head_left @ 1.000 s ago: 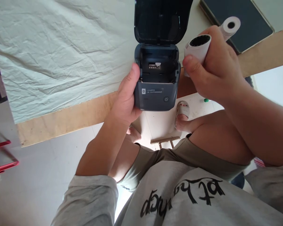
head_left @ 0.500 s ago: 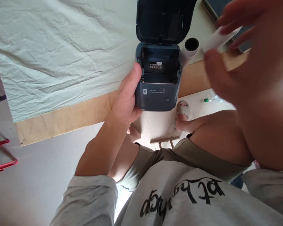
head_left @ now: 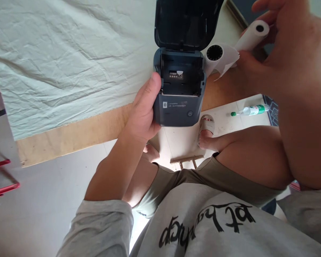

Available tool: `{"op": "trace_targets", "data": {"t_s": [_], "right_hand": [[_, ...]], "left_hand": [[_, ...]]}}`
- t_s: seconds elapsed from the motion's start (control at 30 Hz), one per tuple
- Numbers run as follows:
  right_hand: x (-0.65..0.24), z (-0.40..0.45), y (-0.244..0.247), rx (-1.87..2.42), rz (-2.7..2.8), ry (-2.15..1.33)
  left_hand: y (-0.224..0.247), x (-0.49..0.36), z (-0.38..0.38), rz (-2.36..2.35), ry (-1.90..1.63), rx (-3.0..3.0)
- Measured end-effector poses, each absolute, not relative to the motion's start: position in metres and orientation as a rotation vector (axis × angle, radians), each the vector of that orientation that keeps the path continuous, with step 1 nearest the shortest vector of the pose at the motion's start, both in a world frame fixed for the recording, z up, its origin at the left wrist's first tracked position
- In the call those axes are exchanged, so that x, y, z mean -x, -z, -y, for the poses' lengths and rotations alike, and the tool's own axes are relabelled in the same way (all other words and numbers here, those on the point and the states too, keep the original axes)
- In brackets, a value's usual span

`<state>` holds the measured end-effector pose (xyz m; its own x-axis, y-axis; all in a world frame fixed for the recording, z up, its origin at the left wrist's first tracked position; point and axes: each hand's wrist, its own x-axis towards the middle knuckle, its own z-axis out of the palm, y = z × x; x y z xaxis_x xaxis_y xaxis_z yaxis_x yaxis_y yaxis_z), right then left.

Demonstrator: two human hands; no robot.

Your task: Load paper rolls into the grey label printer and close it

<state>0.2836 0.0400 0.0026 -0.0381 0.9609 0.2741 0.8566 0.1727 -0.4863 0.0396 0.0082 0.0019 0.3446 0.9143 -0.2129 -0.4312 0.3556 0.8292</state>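
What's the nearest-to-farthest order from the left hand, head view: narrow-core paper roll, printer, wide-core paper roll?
1. Printer: held in the left hand.
2. Wide-core paper roll: just right of the printer.
3. Narrow-core paper roll: farther right, at the right hand.

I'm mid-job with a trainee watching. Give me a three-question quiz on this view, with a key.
1. Which hand holds the printer?
2. True or false: the printer's lid stands open.
3. The roll with the torn paper end is nearest to: A) the bottle, B) the printer, C) the red frame.

Key: 1. The left hand. 2. True. 3. B.
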Motion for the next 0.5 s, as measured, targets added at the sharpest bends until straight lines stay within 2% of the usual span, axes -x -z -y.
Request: {"op": "trace_targets", "data": {"t_s": [0.1, 0.23, 0.4, 0.5], "right_hand": [[-0.285, -0.038, -0.002, 1.613, 2.040, -0.287], [-0.278, -0.038, -0.003, 1.760, 2.067, -0.253], [-0.279, -0.042, 0.004, 1.707, 2.067, -0.093], [-0.288, -0.043, 0.007, 1.588, 1.892, -0.211]], "left_hand": [[-0.003, -0.040, -0.008, -0.781, -0.991, -0.769], [-0.004, -0.041, -0.007, -0.803, -0.977, -0.800], [-0.005, -0.043, -0.006, -0.833, -0.973, -0.774], [-0.005, -0.043, -0.006, -0.861, -0.990, -0.713]]}}
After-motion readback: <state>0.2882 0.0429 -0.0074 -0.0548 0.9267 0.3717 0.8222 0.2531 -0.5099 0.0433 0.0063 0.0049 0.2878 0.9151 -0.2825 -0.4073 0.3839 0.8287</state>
